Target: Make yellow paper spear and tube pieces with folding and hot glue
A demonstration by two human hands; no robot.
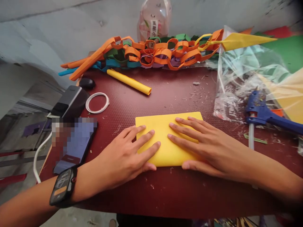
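Note:
A yellow sheet of paper [163, 151], apparently folded along its near edge, lies on the dark red table in front of me. My left hand [132, 148] rests on its left side with the fingers spread and the thumb at the near edge. On the right side, my right hand [201, 145] lies flat, fingers apart, its thumb also by the near edge. Neither hand grasps anything. Beyond the sheet lies a rolled tube of yellow paper [129, 82].
Orange paper chains [162, 56] line the back before a plastic bottle [153, 22]. At right are a blue glue gun [258, 108] and clear plastic bags [227, 94]. A phone [75, 145], a white ring of tape [97, 103] and a black mouse [87, 83] sit left.

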